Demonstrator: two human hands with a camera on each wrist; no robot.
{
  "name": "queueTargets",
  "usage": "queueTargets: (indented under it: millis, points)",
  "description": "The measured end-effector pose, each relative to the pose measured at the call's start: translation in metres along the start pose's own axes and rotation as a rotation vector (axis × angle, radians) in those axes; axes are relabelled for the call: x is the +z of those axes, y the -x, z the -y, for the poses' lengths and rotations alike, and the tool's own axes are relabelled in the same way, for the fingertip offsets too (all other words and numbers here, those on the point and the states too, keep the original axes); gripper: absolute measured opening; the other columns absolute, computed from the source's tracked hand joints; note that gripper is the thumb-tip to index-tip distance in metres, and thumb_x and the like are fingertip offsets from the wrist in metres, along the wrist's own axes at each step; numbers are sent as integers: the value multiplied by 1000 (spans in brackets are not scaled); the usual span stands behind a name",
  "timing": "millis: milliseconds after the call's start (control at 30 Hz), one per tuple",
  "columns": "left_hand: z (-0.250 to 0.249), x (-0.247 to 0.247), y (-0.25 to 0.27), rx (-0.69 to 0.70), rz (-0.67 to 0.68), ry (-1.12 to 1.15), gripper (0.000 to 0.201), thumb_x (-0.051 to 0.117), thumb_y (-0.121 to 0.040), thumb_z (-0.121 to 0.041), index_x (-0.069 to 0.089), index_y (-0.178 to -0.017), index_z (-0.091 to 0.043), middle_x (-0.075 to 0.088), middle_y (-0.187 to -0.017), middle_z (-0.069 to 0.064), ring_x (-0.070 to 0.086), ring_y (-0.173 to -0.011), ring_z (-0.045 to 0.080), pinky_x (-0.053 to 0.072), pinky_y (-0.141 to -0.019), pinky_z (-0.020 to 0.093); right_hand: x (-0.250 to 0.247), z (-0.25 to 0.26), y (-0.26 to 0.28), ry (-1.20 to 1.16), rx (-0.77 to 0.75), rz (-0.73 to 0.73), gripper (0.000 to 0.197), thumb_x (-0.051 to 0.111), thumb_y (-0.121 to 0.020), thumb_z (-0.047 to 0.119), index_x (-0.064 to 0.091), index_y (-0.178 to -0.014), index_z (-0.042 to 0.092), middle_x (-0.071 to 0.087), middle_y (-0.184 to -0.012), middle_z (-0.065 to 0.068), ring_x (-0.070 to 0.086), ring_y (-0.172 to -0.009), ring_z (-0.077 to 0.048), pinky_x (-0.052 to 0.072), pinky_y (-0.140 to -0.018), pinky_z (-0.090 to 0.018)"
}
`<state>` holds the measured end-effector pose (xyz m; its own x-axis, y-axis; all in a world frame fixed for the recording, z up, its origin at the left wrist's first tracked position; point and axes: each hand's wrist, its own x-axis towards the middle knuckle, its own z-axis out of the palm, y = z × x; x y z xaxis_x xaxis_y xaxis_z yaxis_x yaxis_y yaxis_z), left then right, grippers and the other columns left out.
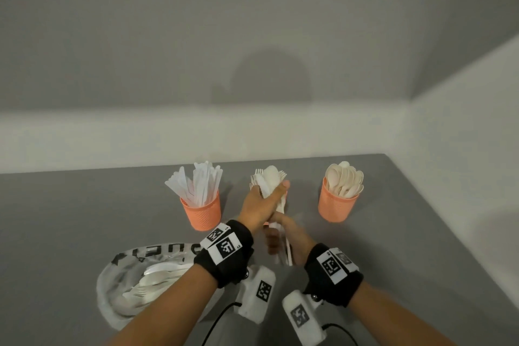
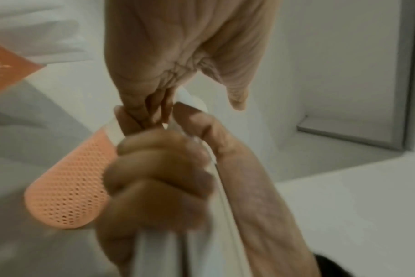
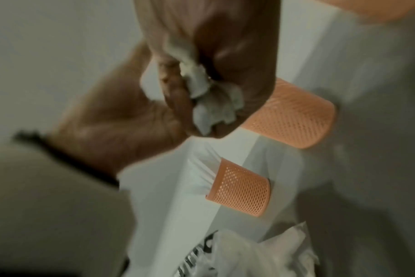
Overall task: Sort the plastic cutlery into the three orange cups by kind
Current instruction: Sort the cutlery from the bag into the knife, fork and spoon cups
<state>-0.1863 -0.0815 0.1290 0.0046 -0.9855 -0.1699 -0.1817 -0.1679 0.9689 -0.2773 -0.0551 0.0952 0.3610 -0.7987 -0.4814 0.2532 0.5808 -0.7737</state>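
Three orange mesh cups stand in a row on the grey table. The left cup point(image 1: 200, 212) holds knives and the right cup point(image 1: 337, 205) holds spoons. The middle cup point(image 1: 266, 223) is almost hidden behind my hands; it shows better in the wrist views point(image 2: 66, 187) point(image 3: 292, 116). My left hand point(image 1: 264, 199) grips a white cutlery bundle point(image 1: 269, 180), forks with a spoon on top, just above that middle cup. My right hand point(image 1: 283, 236) grips the bundle's handle ends point(image 3: 213, 101) lower down, close under the left hand point(image 3: 111, 131).
A clear plastic bag point(image 1: 146, 281) with more white cutlery lies at the near left of the table, and shows again in the right wrist view point(image 3: 261, 253). White walls border the table at the back and on the right.
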Motion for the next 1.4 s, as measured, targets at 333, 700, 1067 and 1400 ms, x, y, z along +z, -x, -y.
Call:
queueTargets:
  millis: [333,700,1067,1400]
  points:
    - [11,-15,4,-52,-97,195,11,68,-82,-9,60,-75,-5,64,-72,14,63,-56,18,58,-65,31,-5,-5,4,47,-79,-3,34,45,-90,53,48,-91,19,46,-54,2,33,-32,-4,31,-34,-16]
    - [5,-28,3,102,-301,332,15,39,-98,-18,48,-87,-14,47,-51,-3,49,-43,7,46,-48,22,-17,-2,0,57,-175,-85,25,48,-93,37,51,-89,13,50,-50,2,49,-40,-10,47,-46,-24]
    - [10,-19,5,-24,110,349,23,64,-85,-22,58,-90,0,42,-52,8,44,-36,14,34,-35,17,-12,-1,11,-52,13,261,27,47,-88,42,46,-71,21,35,-41,10,33,-35,-3,35,-40,-15]
    - [10,-17,4,316,-327,-188,14,59,-87,-12,57,-97,-2,63,-82,5,58,-71,19,44,-60,17,-15,3,14,115,18,151,9,51,-93,18,53,-102,20,46,-51,7,42,-41,-5,41,-45,-18]
